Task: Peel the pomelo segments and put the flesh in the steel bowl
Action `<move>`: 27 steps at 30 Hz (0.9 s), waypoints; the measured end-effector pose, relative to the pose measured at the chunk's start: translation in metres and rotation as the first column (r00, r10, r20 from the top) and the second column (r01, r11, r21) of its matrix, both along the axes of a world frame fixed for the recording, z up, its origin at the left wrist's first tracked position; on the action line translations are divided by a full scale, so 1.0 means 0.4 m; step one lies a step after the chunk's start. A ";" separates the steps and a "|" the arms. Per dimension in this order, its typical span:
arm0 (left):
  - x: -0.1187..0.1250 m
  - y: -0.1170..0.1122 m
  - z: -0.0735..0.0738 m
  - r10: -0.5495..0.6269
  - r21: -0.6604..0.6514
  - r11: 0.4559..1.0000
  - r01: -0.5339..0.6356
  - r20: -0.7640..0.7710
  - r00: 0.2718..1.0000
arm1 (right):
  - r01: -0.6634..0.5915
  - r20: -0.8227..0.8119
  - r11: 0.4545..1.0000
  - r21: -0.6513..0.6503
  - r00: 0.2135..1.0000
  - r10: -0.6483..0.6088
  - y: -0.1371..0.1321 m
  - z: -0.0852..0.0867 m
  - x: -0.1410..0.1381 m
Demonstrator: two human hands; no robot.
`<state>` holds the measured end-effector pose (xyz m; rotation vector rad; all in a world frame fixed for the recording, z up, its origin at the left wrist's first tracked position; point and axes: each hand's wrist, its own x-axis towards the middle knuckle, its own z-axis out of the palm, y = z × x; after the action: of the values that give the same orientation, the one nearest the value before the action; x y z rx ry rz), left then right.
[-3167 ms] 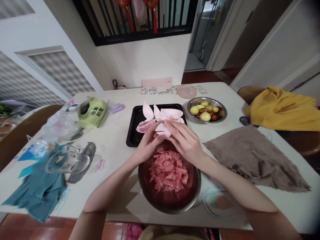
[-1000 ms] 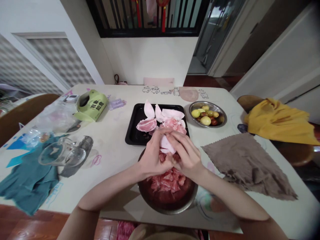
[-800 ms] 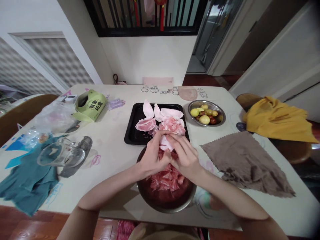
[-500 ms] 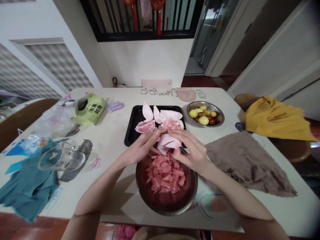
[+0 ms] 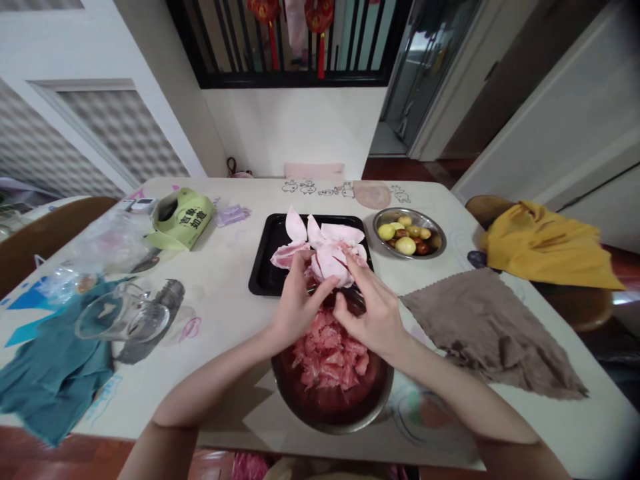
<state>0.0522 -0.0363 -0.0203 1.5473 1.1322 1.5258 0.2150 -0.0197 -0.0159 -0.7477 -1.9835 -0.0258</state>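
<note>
At the left of the frame lie a teal cloth point(image 5: 60, 387), a glass jug point(image 5: 145, 320) and, above them, a clear bag point(image 5: 107, 237) and a green box point(image 5: 187, 220). Near the centre, the left hand point(image 5: 297, 303) grips the pink piece point(image 5: 330, 263) from its left side, thumb along its lower edge. The piece is in the middle of the frame, where the black tray point(image 5: 259, 270) with its peel point(image 5: 296, 227) meets the bowl point(image 5: 333, 425) of red pulp point(image 5: 327, 367). The right hand point(image 5: 377, 310) holds the piece's right side with curled fingers; its thumb stands lower, and I cannot tell whether it touches. Right of centre sits a fruit bowl point(image 5: 440, 241), then a brown cloth point(image 5: 495, 327) and a yellow cloth point(image 5: 545, 247).

The step in hand looks like parting the piece along its dark slit; the next move seems to call for a steady left grip and a gentle outward pull from the right fingers.
</note>
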 end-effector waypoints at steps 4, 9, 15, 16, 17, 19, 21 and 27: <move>0.009 -0.019 -0.001 -0.002 0.051 0.999 0.003 -0.021 1.000 | 0.005 0.038 1.000 0.019 0.999 -0.006 -0.005 0.000 -0.005; 0.010 -0.029 0.008 -0.001 0.095 0.995 0.012 -0.107 0.994 | 0.046 -0.020 0.998 0.030 0.999 -0.045 0.011 -0.001 0.004; 0.011 -0.016 0.003 0.211 0.286 0.948 -0.137 -0.245 0.946 | 0.013 -0.011 0.999 -0.047 1.000 -0.014 0.015 0.003 0.006; 0.011 -0.013 0.002 0.228 0.305 0.940 -0.149 -0.243 0.943 | -0.007 -0.006 0.998 -0.059 1.000 0.007 0.016 0.004 0.005; 0.011 -0.012 0.001 0.234 0.308 0.939 -0.155 -0.239 0.942 | -0.029 -0.002 0.997 -0.066 1.000 0.028 0.017 0.004 0.005; 0.010 -0.013 0.003 0.232 0.296 0.942 -0.158 -0.232 0.945 | -0.056 0.006 0.997 -0.062 0.998 0.057 0.019 0.001 0.002; 0.010 -0.019 0.009 0.239 0.285 0.944 -0.169 -0.231 0.943 | -0.059 0.018 0.998 -0.023 0.998 0.060 0.019 -0.007 0.000; 0.018 -0.039 0.017 0.310 0.355 0.909 -0.218 -0.228 0.923 | -0.065 0.073 0.988 0.139 0.996 0.055 0.015 -0.023 0.000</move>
<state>0.0593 -0.0519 -0.0137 1.9429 1.3488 1.7850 0.2151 -0.0139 -0.0252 -0.6025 -2.0450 -0.1566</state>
